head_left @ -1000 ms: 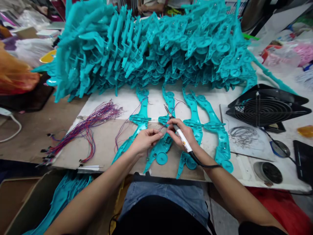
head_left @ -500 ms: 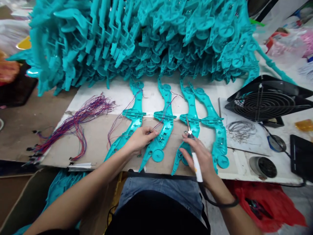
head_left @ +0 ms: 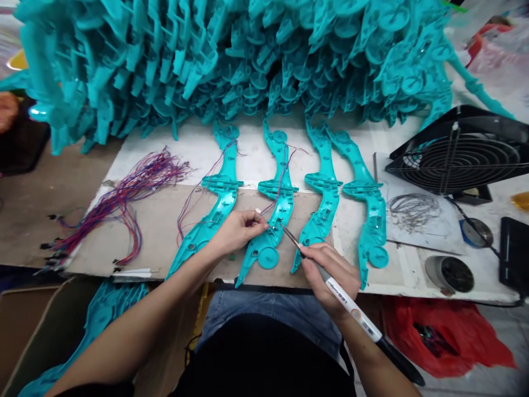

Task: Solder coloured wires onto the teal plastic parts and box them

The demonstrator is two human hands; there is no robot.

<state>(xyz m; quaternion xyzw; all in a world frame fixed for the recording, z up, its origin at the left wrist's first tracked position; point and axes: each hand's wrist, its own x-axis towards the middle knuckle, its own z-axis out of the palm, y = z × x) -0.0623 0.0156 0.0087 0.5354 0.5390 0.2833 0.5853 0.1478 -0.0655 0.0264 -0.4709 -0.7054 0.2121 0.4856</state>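
At centre frame my left hand rests on the second teal plastic shell of the four laid side by side on the cardboard sheet; thumb and forefinger are pinched together on a thin wire, seemingly to pin its end at the joint; the remaining fingers are curled under. My right hand, lower centre-right, is closed in a pen grip on the soldering iron, fingers clamped round the white barrel; the tip slants up-left and meets the shell just beside the left fingertips, a low angle that keeps the joint in sight. The shells lie flat, open side up, so the wire channels are reachable. The loose wire bundle lies at left, well apart; the fan sits at right, probably for fumes.

Whether the tip touches wire or plastic cannot be resolved; the contact point is too small. The stacked shells are cut off at the top edge; the iron's cord leaves the bottom of the frame.
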